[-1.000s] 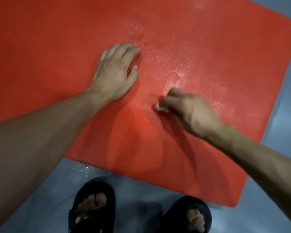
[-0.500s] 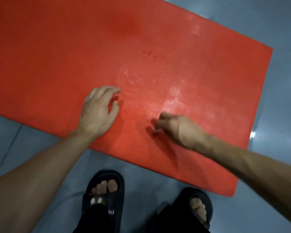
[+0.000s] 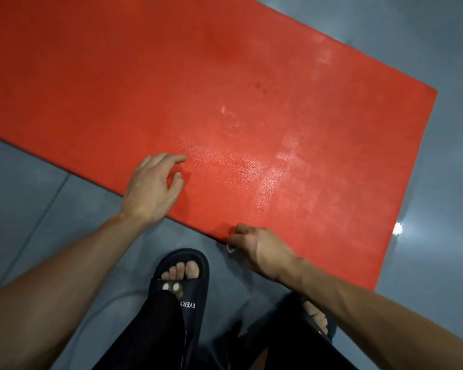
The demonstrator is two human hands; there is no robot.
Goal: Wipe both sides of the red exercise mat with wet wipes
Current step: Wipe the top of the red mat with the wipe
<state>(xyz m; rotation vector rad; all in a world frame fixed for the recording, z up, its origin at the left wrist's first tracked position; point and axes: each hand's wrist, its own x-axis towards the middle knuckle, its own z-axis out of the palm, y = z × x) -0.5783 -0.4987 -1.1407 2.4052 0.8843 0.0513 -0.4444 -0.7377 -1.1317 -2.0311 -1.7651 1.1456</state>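
Red exercise mat (image 3: 225,89) flat on the grey tiled floor (image 3: 38,196), my left hand (image 3: 153,188) over its near edge with fingers loosely spread, my right hand (image 3: 257,249) curled round a white wet wipe (image 3: 230,248) at that edge, wet sheen mid-mat, my black slides (image 3: 183,284) just below.

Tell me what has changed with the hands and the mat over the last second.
The right hand, gripping a small white wet wipe, has drawn back from the middle of the flat red foam exercise mat to its near edge. The left hand has slid back too and lifted its fingers, now loosely curled over the surface. The mat stays flat on the grey floor, the same side up.
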